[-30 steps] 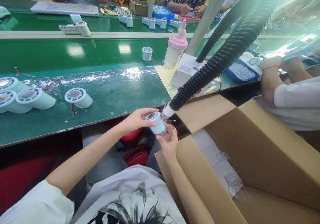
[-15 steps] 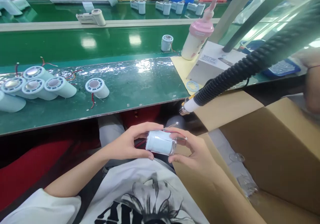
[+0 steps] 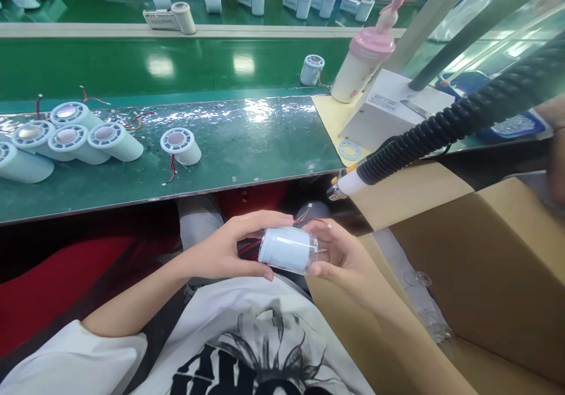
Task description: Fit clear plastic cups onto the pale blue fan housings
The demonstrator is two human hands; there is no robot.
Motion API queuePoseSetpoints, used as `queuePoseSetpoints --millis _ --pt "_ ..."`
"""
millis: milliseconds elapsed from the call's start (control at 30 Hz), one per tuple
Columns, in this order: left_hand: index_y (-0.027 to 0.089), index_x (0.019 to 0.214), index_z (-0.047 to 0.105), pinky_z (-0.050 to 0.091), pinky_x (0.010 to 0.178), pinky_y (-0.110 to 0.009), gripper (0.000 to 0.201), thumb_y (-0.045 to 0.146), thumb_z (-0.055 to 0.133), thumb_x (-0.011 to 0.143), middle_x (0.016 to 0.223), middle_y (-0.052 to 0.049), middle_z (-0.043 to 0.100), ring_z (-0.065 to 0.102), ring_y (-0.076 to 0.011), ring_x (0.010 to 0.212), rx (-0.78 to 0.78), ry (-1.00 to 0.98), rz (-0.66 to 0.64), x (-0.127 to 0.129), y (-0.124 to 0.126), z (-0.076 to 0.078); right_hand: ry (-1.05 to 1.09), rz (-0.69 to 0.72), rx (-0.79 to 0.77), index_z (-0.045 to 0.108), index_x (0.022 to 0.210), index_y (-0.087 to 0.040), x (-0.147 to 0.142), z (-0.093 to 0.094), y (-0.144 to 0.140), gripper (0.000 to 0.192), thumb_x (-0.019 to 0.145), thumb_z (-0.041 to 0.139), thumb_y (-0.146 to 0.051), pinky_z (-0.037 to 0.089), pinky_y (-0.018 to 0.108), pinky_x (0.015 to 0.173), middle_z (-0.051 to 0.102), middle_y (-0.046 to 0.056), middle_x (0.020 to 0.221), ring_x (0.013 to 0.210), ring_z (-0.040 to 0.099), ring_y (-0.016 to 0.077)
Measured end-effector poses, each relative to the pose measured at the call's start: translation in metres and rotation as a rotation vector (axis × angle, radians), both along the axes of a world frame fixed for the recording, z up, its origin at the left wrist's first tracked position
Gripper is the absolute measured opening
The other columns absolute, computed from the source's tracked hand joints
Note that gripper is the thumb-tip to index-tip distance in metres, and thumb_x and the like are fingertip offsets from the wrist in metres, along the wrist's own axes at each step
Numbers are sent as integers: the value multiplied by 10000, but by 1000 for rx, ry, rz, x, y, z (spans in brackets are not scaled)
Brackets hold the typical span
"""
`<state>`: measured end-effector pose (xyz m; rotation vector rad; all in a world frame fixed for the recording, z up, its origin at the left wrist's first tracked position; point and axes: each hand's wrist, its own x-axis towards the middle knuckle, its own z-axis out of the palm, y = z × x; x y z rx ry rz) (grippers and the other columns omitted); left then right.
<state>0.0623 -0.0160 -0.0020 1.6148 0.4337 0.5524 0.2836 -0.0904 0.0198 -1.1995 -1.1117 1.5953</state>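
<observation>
Cylinder (image 3: 285,249) lies sideways, gripped between both hands' fingers (image 3: 247,218).

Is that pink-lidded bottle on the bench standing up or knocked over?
Upright. The bottle stands on its base on the bench, pink lid on top.

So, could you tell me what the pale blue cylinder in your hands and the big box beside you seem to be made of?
The cylinder looks like matte moulded plastic with a smooth, even skin and a clear glossy cap on its right end. The box looks like plain brown cardboard: dull surface, folded flaps.
</observation>
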Motion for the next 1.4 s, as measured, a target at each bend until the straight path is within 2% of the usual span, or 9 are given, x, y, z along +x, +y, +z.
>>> queuePoseSetpoints --millis 167,333,567,700,833,1000,1233,1400 --pt "342 1322 472 408 1056 -373 766 150 788 651 1398 -58 472 429 -259 1303 45 -7 -8 0 0 3 39 -10 -62 564 951 -235 -2 -1 2 375 697 744 -444 541 233 615 630 14 867 761 614 146" --pt "321 1318 485 402 1057 -396 731 152 774 668 1396 -80 470 421 -270 1307 79 -14 -25 0 0 4 118 -45 -163 540 904 -232 -4 -6 0 342 734 686 -489 569 251 571 634 -4 810 692 635 142" --pt "320 1318 483 426 1033 -391 732 134 768 670 1399 -85 463 422 -268 1306 86 -35 -34 -1 0 1 170 5 -368 478 939 -194 -8 -9 2 473 759 583 -618 542 228 477 664 3 644 518 663 154" --pt "325 1314 484 426 1035 -382 732 118 765 670 1403 -81 457 421 -259 1307 69 -44 -39 -1 -1 1 241 18 -437 517 860 -173 -12 -8 4 491 751 560 -650 490 182 399 642 5 543 440 621 132" --pt "325 1309 486 413 1047 -379 738 112 772 662 1409 -78 450 418 -253 1310 61 -37 -39 0 0 -1 273 74 -514 590 695 -122 -15 -10 5 576 827 421 -657 464 159 369 643 56 537 402 593 109" --pt "331 1312 477 401 1057 -372 744 110 771 665 1417 -74 442 407 -247 1320 59 -44 -35 0 1 -3 319 73 -612 643 676 -99 -17 -11 6 698 960 160 -516 440 136 339 643 66 542 380 582 89" --pt "325 1293 504 407 1038 -391 687 145 763 683 1381 -89 470 440 -261 1281 162 14 -22 3 1 -2 382 91 -705 619 656 -121 -16 -9 5 745 950 88 -552 408 117 304 619 39 517 344 563 73" --pt "320 1280 506 474 959 -320 638 139 735 712 1341 -77 475 457 -244 1256 34 13 -18 4 -4 2 288 173 -721 580 664 -140 -15 -9 4 768 919 18 -597 372 124 294 583 31 490 336 541 76"
